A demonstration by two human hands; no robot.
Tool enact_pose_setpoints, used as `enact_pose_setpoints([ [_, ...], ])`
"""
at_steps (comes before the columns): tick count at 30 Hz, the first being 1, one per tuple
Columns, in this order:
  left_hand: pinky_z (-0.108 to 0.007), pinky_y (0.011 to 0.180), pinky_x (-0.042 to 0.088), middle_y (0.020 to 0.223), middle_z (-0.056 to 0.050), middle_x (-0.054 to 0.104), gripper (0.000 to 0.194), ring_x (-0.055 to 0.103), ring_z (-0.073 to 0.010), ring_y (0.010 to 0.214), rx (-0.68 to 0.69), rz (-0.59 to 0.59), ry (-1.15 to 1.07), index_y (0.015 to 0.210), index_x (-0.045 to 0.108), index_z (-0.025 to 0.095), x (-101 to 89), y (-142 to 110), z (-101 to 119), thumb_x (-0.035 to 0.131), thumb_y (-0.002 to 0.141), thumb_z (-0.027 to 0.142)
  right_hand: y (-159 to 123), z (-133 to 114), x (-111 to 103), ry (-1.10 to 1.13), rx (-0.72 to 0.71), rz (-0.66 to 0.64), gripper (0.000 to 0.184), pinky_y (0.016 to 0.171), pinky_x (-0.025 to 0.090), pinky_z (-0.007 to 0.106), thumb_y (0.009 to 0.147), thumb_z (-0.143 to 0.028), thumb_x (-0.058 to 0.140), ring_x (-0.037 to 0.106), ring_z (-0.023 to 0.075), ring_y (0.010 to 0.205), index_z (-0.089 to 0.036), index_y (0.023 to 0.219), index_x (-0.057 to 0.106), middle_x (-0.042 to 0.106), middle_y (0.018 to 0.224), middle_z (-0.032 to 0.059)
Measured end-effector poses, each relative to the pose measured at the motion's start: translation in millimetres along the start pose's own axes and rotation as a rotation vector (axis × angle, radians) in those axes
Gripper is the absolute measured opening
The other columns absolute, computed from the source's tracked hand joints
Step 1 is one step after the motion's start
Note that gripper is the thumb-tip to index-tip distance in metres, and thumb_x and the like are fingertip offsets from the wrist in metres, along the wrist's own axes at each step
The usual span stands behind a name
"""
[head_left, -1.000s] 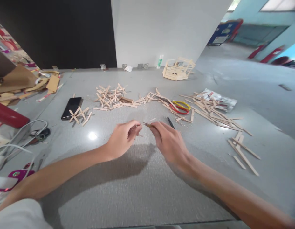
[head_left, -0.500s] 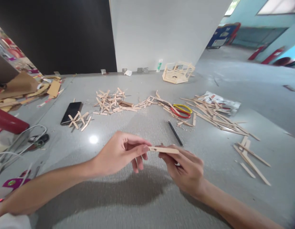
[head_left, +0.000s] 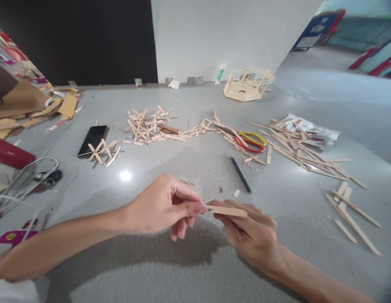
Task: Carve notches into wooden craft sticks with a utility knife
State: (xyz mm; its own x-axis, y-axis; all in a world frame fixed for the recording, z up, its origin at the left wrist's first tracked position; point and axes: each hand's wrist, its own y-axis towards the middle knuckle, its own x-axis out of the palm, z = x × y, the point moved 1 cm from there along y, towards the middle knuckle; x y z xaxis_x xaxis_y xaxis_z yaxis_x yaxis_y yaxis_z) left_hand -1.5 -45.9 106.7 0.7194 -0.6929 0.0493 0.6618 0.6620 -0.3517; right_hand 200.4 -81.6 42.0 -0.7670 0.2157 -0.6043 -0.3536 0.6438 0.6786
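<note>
A flat wooden craft stick (head_left: 225, 210) is held level between my two hands just above the grey floor. My left hand (head_left: 164, 206) pinches its left end with thumb and forefinger. My right hand (head_left: 250, 235) is closed under and around its right end. A black pen (head_left: 240, 174) lies on the floor just beyond my hands. Small wood chips (head_left: 228, 191) lie between the pen and my hands.
Heaps of cut sticks (head_left: 151, 126) and long sticks (head_left: 296, 149) lie ahead, with red and yellow scissors (head_left: 249, 141), a phone (head_left: 92, 140) under crossed sticks, a plastic packet (head_left: 311, 128), a hexagonal stick frame (head_left: 247, 84), a glue bottle (head_left: 220, 73), cardboard (head_left: 31, 105) and cables (head_left: 28, 176) at left.
Both hands drew back toward me from near the pen, and the stick turned flat and level between them. In the last half second the hands barely moved; the view shifted slightly.
</note>
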Motion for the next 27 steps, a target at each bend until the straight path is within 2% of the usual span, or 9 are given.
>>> enact_pose_setpoints([
  [4, -0.017, 0.04, 0.047, 0.053, 0.001, 0.056, 0.032, 0.054, -0.0079, 0.042, 0.013, -0.03, -0.062, 0.067, 0.06, 0.013, 2.9, 3.0, -0.3, 0.066, 0.085, 0.039, 2.4, -1.2, 1.6, 0.026, 0.044, 0.024, 0.029, 0.047, 0.046, 0.022, 0.087, -0.005, 0.049, 0.06, 0.0091, 0.049, -0.025, 0.1, 0.065, 0.071, 0.069, -0.0034],
  [8, -0.02, 0.047, 0.051, 0.067, -0.002, 0.06, 0.027, 0.06, -0.0103, 0.053, 0.118, 0.046, 0.006, 0.085, 0.064, 0.011, 5.2, 4.5, -1.0, 0.058, 0.091, 0.037, 5.4, 0.0, 2.9, -0.004, 0.094, 0.088, 0.022, 0.052, 0.051, 0.022, 0.087, -0.007, 0.051, 0.064, 0.0105, 0.054, -0.023, 0.091, 0.065, 0.069, 0.066, -0.003],
  [11, -0.021, 0.054, 0.05, 0.069, -0.002, 0.063, 0.022, 0.061, -0.0118, 0.059, 0.268, 0.134, 0.336, 0.097, 0.065, 0.014, 5.5, 4.8, -9.8, 0.056, 0.093, 0.034, 6.9, 2.5, 3.8, 0.008, 0.162, 0.058, 0.019, 0.052, 0.049, 0.02, 0.089, -0.009, 0.049, 0.061, 0.0093, 0.052, -0.022, 0.084, 0.063, 0.068, 0.065, -0.0031],
  [14, -0.024, 0.065, 0.048, 0.084, -0.006, 0.068, 0.023, 0.062, -0.0137, 0.072, 0.58, 0.318, 0.82, 0.099, 0.065, 0.016, 3.2, 6.6, -26.4, 0.044, 0.099, 0.025, 7.3, 4.8, 5.2, 0.036, 0.194, 0.012, 0.017, 0.053, 0.048, 0.02, 0.091, -0.012, 0.047, 0.06, 0.0087, 0.056, -0.021, 0.087, 0.061, 0.069, 0.073, -0.001],
  [17, -0.025, 0.057, 0.043, 0.074, -0.005, 0.065, 0.027, 0.058, -0.0133, 0.062, 0.659, 0.471, 1.109, 0.094, 0.063, 0.014, -4.3, 10.9, -38.3, 0.037, 0.099, 0.018, 7.0, 7.3, 8.0, 0.027, 0.277, -0.086, 0.018, 0.05, 0.044, 0.02, 0.096, -0.017, 0.043, 0.054, 0.0076, 0.05, -0.02, 0.087, 0.059, 0.063, 0.067, -0.0024],
  [19, -0.023, 0.051, 0.04, 0.065, -0.003, 0.061, 0.028, 0.054, -0.0117, 0.055, 0.567, 0.659, 1.082, 0.085, 0.062, 0.014, -12.7, 12.0, -33.7, 0.038, 0.098, 0.02, 7.3, 8.2, 9.1, 0.003, 0.342, -0.134, 0.021, 0.047, 0.039, 0.02, 0.098, -0.021, 0.041, 0.047, 0.0071, 0.045, -0.02, 0.084, 0.057, 0.056, 0.059, -0.0049],
  [20, -0.022, 0.049, 0.039, 0.061, -0.002, 0.059, 0.03, 0.053, -0.0105, 0.051, 0.488, 0.687, 0.997, 0.081, 0.062, 0.014, -16.4, 11.9, -28.2, 0.039, 0.098, 0.023, 7.7, 8.1, 9.1, -0.005, 0.364, -0.147, 0.02, 0.046, 0.038, 0.02, 0.098, -0.023, 0.041, 0.044, 0.0071, 0.044, -0.02, 0.084, 0.057, 0.053, 0.057, -0.0058],
  [23, -0.018, 0.041, 0.04, 0.055, 0.001, 0.057, 0.035, 0.051, -0.0074, 0.041, 0.293, 0.448, 0.529, 0.083, 0.061, 0.014, -20.1, 9.3, -7.6, 0.037, 0.1, 0.034, 8.4, 5.7, 6.8, -0.01, 0.376, -0.135, 0.009, 0.047, 0.04, 0.02, 0.095, -0.025, 0.049, 0.048, 0.0079, 0.047, -0.021, 0.093, 0.056, 0.055, 0.06, -0.0055],
  [27, -0.017, 0.04, 0.042, 0.058, 0.002, 0.059, 0.032, 0.055, -0.0076, 0.042, 0.297, 0.347, 0.228, 0.1, 0.06, 0.013, -12.2, 1.1, 7.8, 0.042, 0.099, 0.04, 3.7, 0.9, 2.0, -0.016, 0.284, -0.024, 0.017, 0.056, 0.047, 0.022, 0.094, -0.017, 0.047, 0.059, 0.0102, 0.06, -0.023, 0.107, 0.056, 0.065, 0.078, -0.0004],
])
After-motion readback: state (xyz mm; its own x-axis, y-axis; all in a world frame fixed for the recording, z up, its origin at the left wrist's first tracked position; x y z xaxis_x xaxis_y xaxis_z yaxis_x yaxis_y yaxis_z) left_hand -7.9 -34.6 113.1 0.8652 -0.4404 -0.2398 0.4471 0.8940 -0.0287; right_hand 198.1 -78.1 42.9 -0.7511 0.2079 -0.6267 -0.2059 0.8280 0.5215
